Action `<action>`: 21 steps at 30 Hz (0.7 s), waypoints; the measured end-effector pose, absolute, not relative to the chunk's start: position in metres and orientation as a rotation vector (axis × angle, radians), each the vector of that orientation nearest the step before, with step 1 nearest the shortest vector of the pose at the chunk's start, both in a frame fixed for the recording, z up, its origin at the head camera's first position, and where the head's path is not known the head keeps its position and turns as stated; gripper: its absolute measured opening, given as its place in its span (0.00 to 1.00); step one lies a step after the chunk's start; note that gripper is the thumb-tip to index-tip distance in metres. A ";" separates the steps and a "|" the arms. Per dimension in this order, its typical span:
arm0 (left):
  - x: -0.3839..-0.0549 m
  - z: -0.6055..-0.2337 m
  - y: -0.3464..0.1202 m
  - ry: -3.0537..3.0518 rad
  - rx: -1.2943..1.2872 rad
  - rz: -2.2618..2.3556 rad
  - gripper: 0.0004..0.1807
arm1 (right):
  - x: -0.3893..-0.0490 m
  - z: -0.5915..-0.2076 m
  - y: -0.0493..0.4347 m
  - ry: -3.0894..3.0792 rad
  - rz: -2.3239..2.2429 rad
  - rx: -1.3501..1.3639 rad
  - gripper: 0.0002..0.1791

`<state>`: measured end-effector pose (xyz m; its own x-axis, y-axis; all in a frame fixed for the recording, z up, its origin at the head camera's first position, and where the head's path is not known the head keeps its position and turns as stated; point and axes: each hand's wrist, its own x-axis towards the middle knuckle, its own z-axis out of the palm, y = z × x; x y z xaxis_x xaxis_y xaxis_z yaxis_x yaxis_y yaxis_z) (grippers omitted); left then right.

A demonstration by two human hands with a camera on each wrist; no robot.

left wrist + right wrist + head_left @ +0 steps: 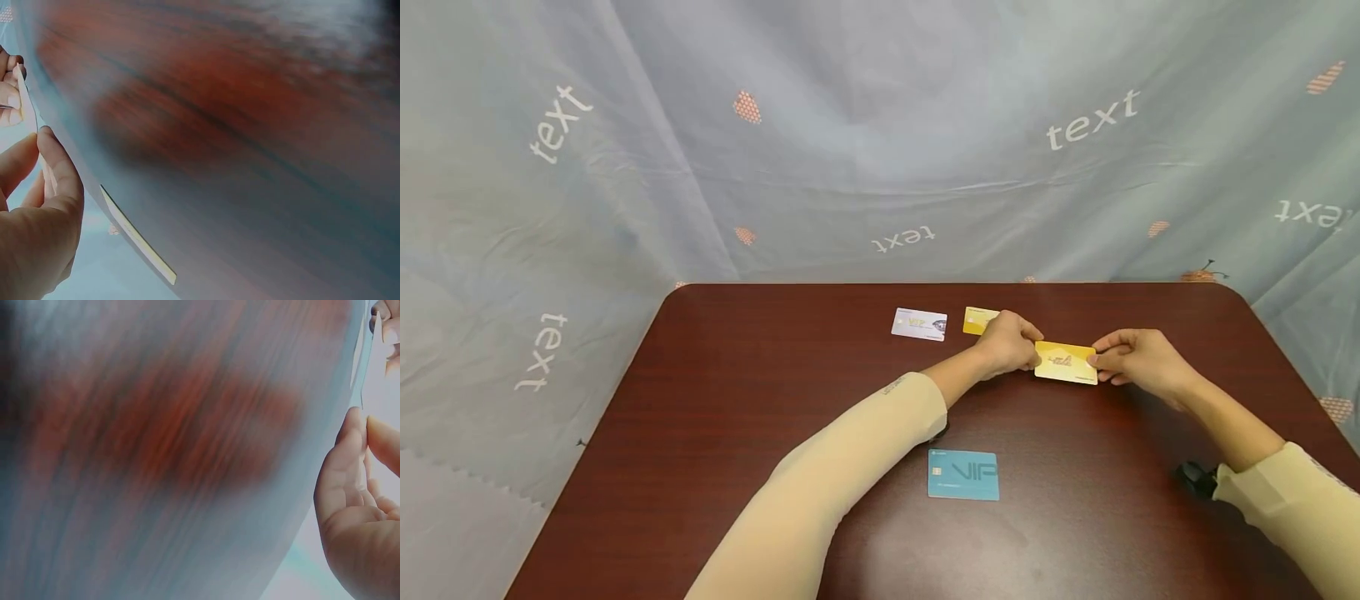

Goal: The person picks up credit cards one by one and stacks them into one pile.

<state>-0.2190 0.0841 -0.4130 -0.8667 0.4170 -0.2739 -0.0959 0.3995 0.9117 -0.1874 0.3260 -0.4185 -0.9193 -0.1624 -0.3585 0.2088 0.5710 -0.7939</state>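
Both hands hold one yellow card (1066, 363) by its short ends, its printed face toward the head camera. My left hand (1006, 345) pinches the left end between thumb and fingers, and my right hand (1138, 363) pinches the right end. In the left wrist view the card (28, 106) appears nearly edge-on between the fingertips. Behind the left hand lies a second yellow card (977, 319), partly hidden by that hand. Left of it is a white VIP card (919, 324). Nearer the front, a blue VIP card (963, 475) lies flat on the table.
The dark red-brown table (715, 433) has rounded far corners. A grey cloth (880, 150) printed with "text" hangs behind and beside it. Pale sleeves (842, 467) cover the forearms, and the left one reaches across the table's middle. A dark object (1197, 479) sits beside the right cuff.
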 end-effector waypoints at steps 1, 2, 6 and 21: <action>-0.218 -0.413 0.083 2.190 0.263 1.482 0.21 | -0.186 -0.418 0.325 2.405 -1.306 0.044 0.24; -0.217 -0.413 0.083 2.182 0.257 1.488 0.20 | -0.185 -0.417 0.324 2.397 -1.320 0.043 0.24; -0.214 -0.412 0.079 2.136 0.209 1.524 0.18 | -0.179 -0.415 0.321 2.379 -1.351 0.039 0.24; -0.209 -0.407 0.053 1.968 0.180 1.583 0.17 | -0.168 -0.406 0.308 2.290 -1.421 0.009 0.23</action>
